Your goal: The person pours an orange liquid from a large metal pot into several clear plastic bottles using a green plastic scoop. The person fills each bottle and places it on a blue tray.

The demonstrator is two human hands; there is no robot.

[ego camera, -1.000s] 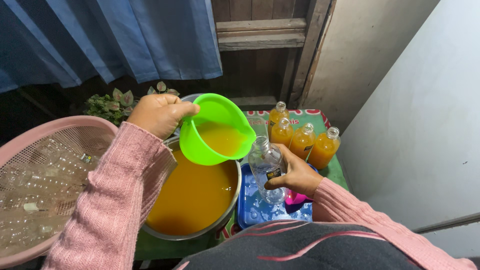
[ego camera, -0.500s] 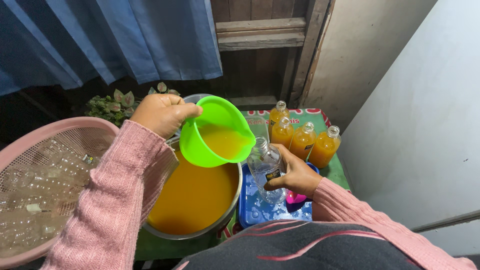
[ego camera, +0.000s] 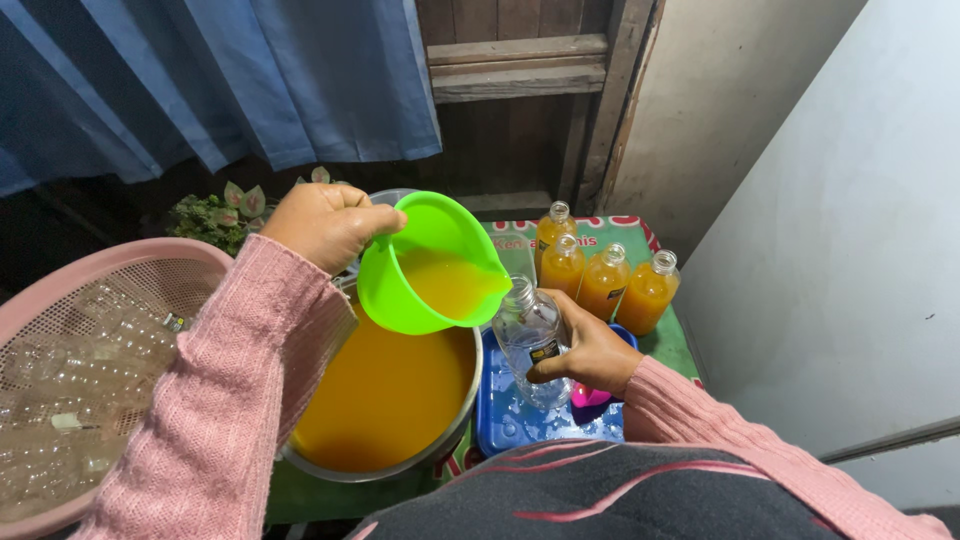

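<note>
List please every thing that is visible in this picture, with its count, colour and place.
green plastic jug: 1, holds orange liquid, tilted above the pot
clear empty plastic bottle: 1, at the jug's spout
round metal pot: 1, full of orange liquid, centre
filled bottles of orange liquid: 4, uncapped, behind right
blue tray: 1, wet, right of the pot
pink mesh basket: 1, with clear bottles, left
blue curtain: 1, behind
left hand: grips the jug's handle
right hand: fingers around the empty bottle

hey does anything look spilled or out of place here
Nothing orange has spilled. The blue tray under the clear bottle is wet with droplets, and that bottle is held tilted towards the green jug.
</note>
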